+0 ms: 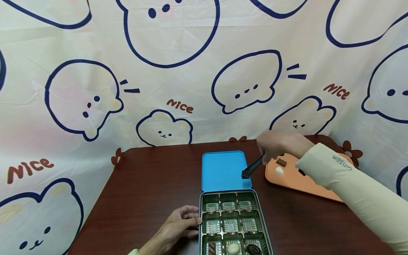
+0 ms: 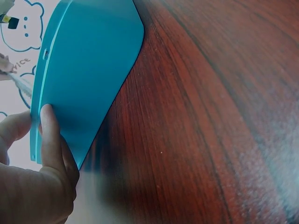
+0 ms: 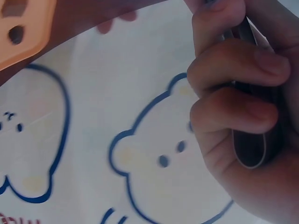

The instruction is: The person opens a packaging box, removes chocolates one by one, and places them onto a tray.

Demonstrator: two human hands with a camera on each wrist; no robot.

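Observation:
My right hand grips black tongs, fingers curled round the handle in the right wrist view. The tongs' tips point down over the blue lid; whether a dark piece sits between them I cannot tell. A blue tin box lies with that lid folded back behind it. Its dark compartment insert holds a striped brown chocolate, a white rounded piece and a dark round swirl in the front row. My left hand touches the box's left side with extended fingers.
An orange tray lies right of the box, partly hidden under my right forearm. On it are a brown block, a white piece and dark bits. A patterned curtain hangs behind the brown table.

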